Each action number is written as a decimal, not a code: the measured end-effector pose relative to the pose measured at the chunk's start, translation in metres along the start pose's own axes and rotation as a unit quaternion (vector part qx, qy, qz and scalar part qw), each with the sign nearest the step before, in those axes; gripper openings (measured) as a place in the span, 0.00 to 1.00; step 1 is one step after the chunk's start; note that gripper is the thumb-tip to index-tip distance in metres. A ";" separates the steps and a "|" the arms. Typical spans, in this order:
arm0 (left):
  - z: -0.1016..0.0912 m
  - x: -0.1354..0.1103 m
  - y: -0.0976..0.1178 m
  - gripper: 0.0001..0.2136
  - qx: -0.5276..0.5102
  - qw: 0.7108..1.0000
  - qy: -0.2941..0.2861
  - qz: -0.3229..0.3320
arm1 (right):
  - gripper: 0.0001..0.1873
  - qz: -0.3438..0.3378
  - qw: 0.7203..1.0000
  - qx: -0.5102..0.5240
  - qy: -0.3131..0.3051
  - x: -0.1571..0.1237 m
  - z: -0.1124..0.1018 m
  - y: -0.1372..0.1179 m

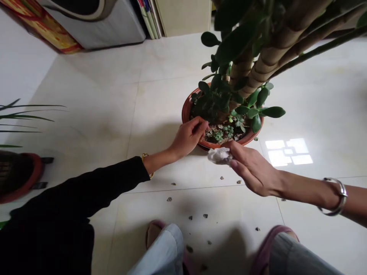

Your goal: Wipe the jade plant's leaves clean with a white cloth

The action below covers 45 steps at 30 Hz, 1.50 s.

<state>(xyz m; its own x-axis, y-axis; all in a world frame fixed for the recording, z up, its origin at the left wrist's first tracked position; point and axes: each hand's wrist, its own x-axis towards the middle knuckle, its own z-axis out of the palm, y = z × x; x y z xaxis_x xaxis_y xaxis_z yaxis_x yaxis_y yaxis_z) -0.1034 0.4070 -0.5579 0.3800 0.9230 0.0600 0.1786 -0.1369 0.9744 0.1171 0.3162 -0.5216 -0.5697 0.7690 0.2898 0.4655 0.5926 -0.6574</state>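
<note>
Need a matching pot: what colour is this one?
The pot is terracotta red, clearest in the head view.

pebbles (205, 215) lie before the flowerpot (185, 112)

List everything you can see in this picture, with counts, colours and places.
Jade plant: 1, green with tan trunks, in the pot, right of centre
Terracotta pot: 1, reddish-brown, on the floor
Small succulents: several, pale green, on the soil in the pot
Crumpled tissue: 1, white, at the pot's rim
Pebbles: about a dozen, grey-brown, on the floor
Floor tiles: many, cream, throughout
Appliance: 1, grey, top left
Patterned cloth: 1, red and yellow, top left
Potted plant: 1, red pot, left edge
Left hand: 1, black sleeve, at the soil
Right hand: 1, silver bangle, pinching the tissue
Slippers: 2, pink, bottom
</note>
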 end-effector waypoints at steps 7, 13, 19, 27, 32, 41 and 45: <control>0.010 0.005 0.022 0.10 -0.325 0.936 -0.018 -0.131 | 0.14 0.090 0.964 -0.023 0.250 0.024 0.046 -0.007; 0.016 0.013 0.027 0.08 -0.446 0.875 -0.019 -0.186 | 0.06 0.172 0.848 -0.151 0.478 0.030 0.076 -0.007; 0.022 0.019 0.032 0.11 -0.496 0.843 -0.026 -0.205 | 0.32 0.161 0.852 -0.211 0.451 0.048 0.091 -0.003; 0.023 0.021 0.041 0.15 -0.531 0.819 -0.026 -0.214 | 0.40 0.210 0.884 -0.212 0.360 0.058 0.094 0.005; 0.024 0.021 0.043 0.16 -0.527 0.822 -0.025 -0.213 | 0.40 0.224 0.892 -0.197 0.340 0.064 0.092 0.003; 0.025 0.026 0.037 0.16 -0.538 0.818 -0.035 -0.203 | 0.40 0.239 0.897 -0.160 0.335 0.070 0.088 0.000; 0.024 0.027 0.034 0.15 -0.525 0.824 -0.027 -0.210 | 0.40 0.259 0.892 -0.190 0.318 0.067 0.087 -0.001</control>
<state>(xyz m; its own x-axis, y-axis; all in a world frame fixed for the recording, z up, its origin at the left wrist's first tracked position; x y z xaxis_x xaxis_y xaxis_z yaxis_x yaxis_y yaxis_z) -0.0656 0.4186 -0.5287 0.5298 0.7882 -0.3130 -0.5684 0.6039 0.5587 0.0200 0.3464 -0.5618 0.2310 0.8724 0.4307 0.8195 0.0641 -0.5694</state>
